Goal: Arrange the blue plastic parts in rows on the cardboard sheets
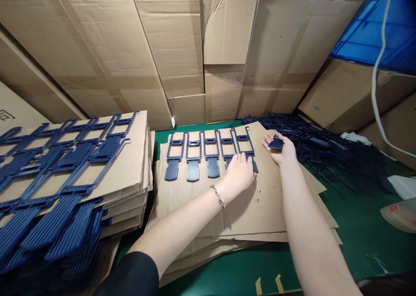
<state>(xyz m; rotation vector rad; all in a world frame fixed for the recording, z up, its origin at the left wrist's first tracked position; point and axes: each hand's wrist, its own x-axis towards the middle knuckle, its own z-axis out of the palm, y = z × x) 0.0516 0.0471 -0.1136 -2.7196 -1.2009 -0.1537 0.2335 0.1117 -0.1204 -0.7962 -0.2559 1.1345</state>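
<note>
My left hand [241, 171] is palm down at the right end of a row of dark blue plastic frames, its fingers curled over the ribbed tab of the end frame [244, 139] and covering most of it. In my right hand [283, 152], turned partly palm up, a small dark blue ribbed plastic plate [275, 143] is held between fingers and thumb. The row lies on a cardboard sheet [208, 213]. Each uncovered frame, such as the leftmost one [176, 146], has its ribbed tab [171, 170] pointing toward me.
At the left, more blue frames [73, 161] lie on a tall cardboard stack [130, 187]. A tangled heap of dark parts [312, 140] fills the back right. Cardboard boxes [182, 40] wall off the back. A white cable [375, 83] hangs at right above the green table [367, 244].
</note>
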